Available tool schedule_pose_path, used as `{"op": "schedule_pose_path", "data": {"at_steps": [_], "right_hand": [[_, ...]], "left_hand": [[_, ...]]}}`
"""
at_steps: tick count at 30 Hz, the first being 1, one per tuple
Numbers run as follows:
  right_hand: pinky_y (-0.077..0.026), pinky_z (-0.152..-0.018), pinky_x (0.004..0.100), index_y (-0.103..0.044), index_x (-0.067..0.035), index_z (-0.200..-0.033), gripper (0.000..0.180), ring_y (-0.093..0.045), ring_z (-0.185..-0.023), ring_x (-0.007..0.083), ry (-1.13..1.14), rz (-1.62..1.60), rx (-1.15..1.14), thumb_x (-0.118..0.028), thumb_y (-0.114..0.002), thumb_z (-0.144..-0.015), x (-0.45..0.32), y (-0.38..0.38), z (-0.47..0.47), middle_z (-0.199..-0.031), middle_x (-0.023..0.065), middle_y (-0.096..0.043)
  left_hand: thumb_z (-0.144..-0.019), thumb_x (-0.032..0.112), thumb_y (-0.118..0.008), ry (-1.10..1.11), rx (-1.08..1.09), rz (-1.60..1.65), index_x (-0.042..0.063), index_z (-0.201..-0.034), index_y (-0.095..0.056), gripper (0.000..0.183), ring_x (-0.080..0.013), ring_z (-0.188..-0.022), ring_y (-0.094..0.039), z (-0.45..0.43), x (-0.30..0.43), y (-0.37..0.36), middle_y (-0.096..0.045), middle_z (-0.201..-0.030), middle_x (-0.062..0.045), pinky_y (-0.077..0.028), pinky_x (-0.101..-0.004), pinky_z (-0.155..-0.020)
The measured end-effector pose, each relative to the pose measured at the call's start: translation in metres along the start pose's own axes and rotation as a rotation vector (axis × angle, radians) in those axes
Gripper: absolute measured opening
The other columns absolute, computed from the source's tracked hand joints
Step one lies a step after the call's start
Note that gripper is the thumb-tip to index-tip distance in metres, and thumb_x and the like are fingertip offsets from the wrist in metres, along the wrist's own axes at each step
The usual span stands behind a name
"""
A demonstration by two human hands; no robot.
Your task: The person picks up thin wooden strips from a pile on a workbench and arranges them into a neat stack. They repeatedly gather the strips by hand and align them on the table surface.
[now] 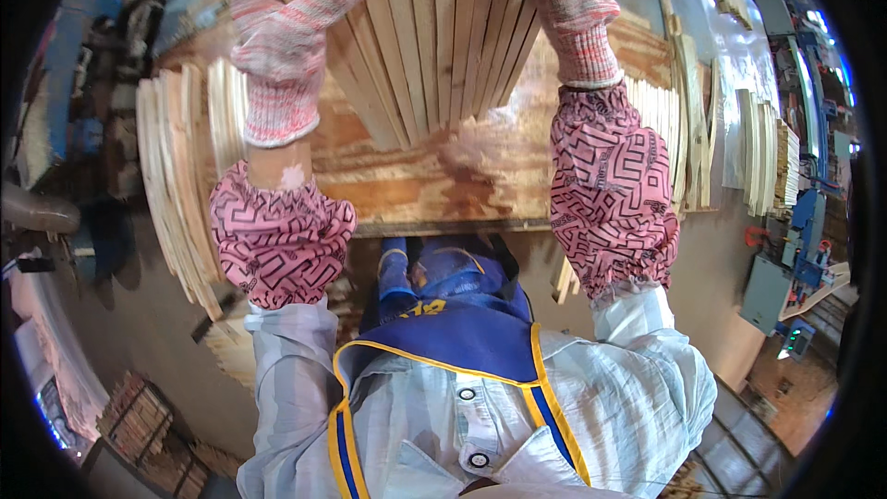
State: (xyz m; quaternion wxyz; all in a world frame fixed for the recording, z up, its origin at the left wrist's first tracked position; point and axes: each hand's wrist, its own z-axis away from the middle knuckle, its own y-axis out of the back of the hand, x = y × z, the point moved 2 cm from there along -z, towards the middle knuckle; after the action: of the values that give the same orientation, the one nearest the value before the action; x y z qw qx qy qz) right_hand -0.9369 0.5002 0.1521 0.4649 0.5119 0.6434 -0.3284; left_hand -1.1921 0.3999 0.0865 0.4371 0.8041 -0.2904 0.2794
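Observation:
Both my hands wear knitted pink and white gloves, with pink patterned sleeve covers below them. Between them is a fanned bundle of long, narrow wooden strips (pixel 436 34), its near ends above the plywood tabletop (pixel 443 187). My left hand (pixel 298 34) grips the bundle's left side, thumb laid over the strips. On the right side my right hand (pixel 575 7) holds it, thumb also on top. The fingers of both hands are partly hidden at the top of the picture, as are the far ends of the strips.
Stacks of wooden strips stand at the left (pixel 173 173) and at the right (pixel 655 111). More strips (pixel 759 145) lie farther right, near blue and grey machinery (pixel 769 291). Strapped wood bundles (pixel 135 416) rest at the lower left. The plywood's near edge lies before my apron.

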Motion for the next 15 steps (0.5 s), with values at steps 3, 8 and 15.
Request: {"op": "schedule_pose_path", "data": {"at_steps": [3, 8, 15], "right_hand": [[-0.056, -0.074, 0.0293, -0.053, -0.004, -0.126, 0.062, -0.068, -0.084, 0.0161, 0.207, 0.135, 0.008, -0.029, -0.085, -0.079, -0.027, 0.015, -0.018, -0.096, 0.0075, -0.071], [-0.058, -0.064, 0.0309, -0.067, -0.006, -0.115, 0.044, -0.07, -0.085, 0.0183, -0.01, 1.1, -0.042, -0.037, -0.077, -0.085, 0.018, 0.028, 0.009, -0.103, 0.0122, -0.071], [-0.056, -0.088, 0.0337, -0.051, -0.009, -0.138, 0.045, -0.061, -0.117, 0.0229, -0.53, 1.25, -0.217, -0.026, -0.058, -0.097, 0.082, 0.059, 0.198, -0.135, 0.0165, -0.056]], "left_hand": [[-0.098, 0.02, -0.057, -0.07, -0.041, 0.093, 0.008, -0.141, -0.047, 0.046, -0.0207, -0.106, -0.067, -0.038, 0.035, 0.011, -0.059, -0.136, -0.015, -0.057, -0.0269, -0.084], [-0.097, 0.042, -0.059, 0.016, -0.274, 0.067, 0.0, -0.137, -0.048, 0.06, -0.0143, -0.07, -0.067, -0.036, 0.043, -0.028, -0.07, -0.115, -0.016, -0.053, -0.0258, -0.055], [-0.098, 0.049, -0.053, -0.182, 0.093, 0.101, 0.004, -0.143, -0.045, 0.064, -0.0308, -0.127, -0.053, 0.111, 0.018, -0.054, -0.05, -0.144, -0.016, -0.046, -0.041, -0.106]]}}
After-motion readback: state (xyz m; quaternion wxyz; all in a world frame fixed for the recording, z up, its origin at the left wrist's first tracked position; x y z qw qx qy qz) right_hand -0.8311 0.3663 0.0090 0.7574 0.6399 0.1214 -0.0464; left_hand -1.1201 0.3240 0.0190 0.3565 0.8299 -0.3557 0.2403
